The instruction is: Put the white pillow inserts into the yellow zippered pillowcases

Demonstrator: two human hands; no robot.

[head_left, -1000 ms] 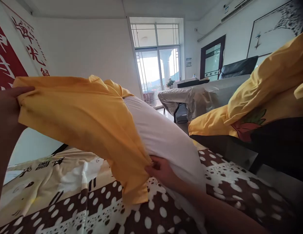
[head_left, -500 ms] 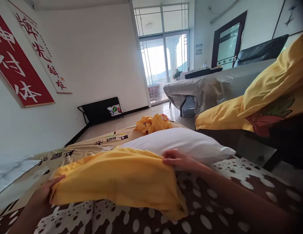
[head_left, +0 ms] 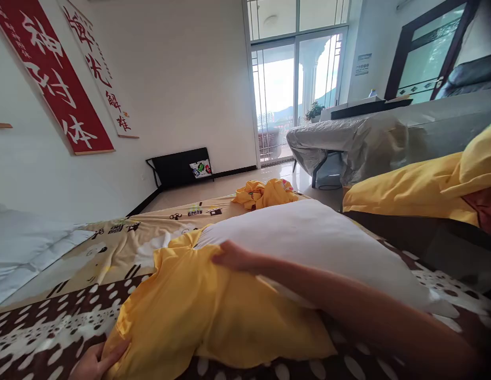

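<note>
A white pillow lies on the bed, its near end partly inside a yellow pillowcase. My right hand reaches across from the right and rests closed on the pillowcase's open edge where it meets the pillow. My left hand is at the bottom left, fingers gripping the pillowcase's closed corner against the bedspread. The thumb side of that hand is hidden under the cloth.
A brown and cream patterned bedspread covers the bed. A crumpled yellow cloth lies at the far end. A white quilt sits left, a yellow pillow on a dark chair right, a covered table beyond.
The pillow and pillowcase came down from the air onto the bed. My left hand moved from high left to the bottom edge, and the case has bunched further along the pillow.
</note>
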